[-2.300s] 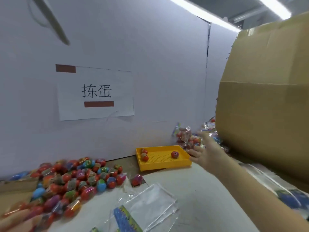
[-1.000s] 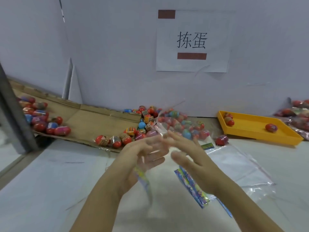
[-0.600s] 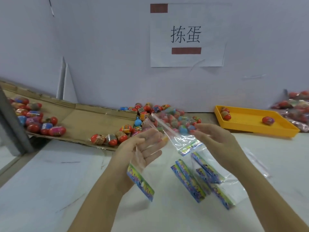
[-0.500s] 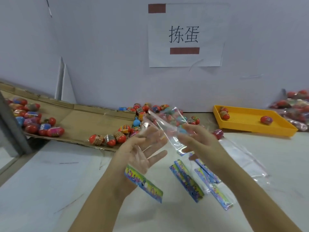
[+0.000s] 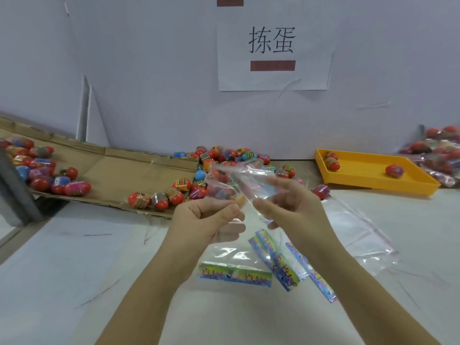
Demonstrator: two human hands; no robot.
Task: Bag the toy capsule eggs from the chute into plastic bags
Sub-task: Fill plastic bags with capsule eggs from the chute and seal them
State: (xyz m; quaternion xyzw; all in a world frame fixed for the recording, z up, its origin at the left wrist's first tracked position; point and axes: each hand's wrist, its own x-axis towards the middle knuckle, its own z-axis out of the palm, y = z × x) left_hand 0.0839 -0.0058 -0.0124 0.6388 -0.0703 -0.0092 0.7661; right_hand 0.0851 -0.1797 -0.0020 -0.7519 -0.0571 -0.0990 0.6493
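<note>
Fingers of the left hand, spread a moment ago, now pinch the plastic bag; the right hand pinches its other side. The mouth is parting above the counter — eggs wait on the chute.

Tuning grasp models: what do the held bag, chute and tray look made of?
Bag: thin clear plastic film, glossy; eggs show through it and it creases.
Chute: brown cardboard, matte; fold lines and a raw front edge.
Tray: probably rigid moulded plastic, yellow, smooth, with a finely perforated floor.
</note>
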